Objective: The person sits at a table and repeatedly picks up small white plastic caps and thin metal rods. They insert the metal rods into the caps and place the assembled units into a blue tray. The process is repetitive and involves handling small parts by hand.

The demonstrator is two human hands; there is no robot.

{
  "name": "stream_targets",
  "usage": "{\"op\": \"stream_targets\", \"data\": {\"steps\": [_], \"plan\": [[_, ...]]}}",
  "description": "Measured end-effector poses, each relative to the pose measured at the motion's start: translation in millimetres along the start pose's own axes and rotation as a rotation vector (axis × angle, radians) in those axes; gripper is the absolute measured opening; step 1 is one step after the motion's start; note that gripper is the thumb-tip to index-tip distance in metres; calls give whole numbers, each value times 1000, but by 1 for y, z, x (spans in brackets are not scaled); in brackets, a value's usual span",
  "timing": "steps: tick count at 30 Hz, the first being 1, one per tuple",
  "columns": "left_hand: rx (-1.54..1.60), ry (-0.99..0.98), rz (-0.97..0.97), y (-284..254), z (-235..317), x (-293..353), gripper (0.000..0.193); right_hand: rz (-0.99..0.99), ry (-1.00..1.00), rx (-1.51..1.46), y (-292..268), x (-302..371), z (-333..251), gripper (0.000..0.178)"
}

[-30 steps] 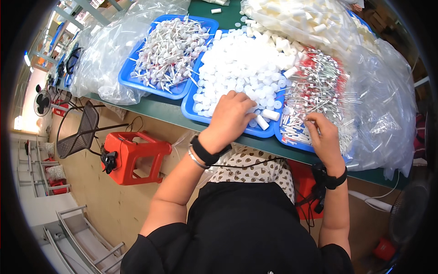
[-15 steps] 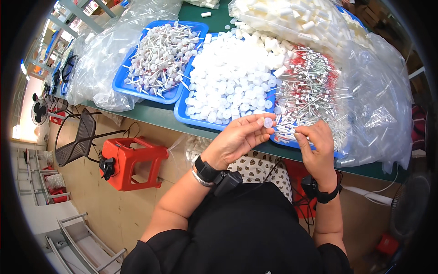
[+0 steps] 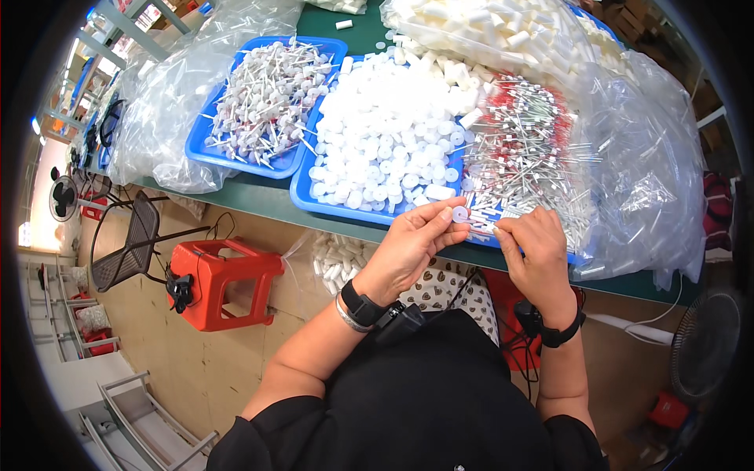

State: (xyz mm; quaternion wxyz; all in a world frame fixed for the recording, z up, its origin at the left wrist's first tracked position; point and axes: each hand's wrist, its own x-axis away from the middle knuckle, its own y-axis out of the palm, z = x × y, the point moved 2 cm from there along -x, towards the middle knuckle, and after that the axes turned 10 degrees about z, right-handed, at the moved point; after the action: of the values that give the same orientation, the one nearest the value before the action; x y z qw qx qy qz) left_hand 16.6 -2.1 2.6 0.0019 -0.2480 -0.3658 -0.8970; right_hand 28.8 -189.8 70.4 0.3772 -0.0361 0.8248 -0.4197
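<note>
Right hand (image 3: 542, 255) has drawn nearer the translucent disc (image 3: 460, 214) clamped in the left hand (image 3: 408, 245). Right fingertips (image 3: 506, 225), pinched together, contents unclear, lie lower right of it.

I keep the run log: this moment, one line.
left hand: holding translucent disc; right hand: closed near it, contents unclear; pale discs: in blue tray

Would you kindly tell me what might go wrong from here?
The translucent disc could slip, since the left hand merely pinches it between fingertips. The thin rods lie crossed and heaped, so drawing one out might drag others along. The white cylinder near the front corner of the middle blue tray could get knocked out.
</note>
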Motion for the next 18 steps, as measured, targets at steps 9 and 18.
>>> {"op": "stream_targets", "data": {"steps": [9,18], "plan": [[-33,-4,5,1,2,0,34,-22,-51,109,1,-1,-2,10],[14,-48,1,0,3,1,33,-52,-60,128,0,-2,-2,10]]}}
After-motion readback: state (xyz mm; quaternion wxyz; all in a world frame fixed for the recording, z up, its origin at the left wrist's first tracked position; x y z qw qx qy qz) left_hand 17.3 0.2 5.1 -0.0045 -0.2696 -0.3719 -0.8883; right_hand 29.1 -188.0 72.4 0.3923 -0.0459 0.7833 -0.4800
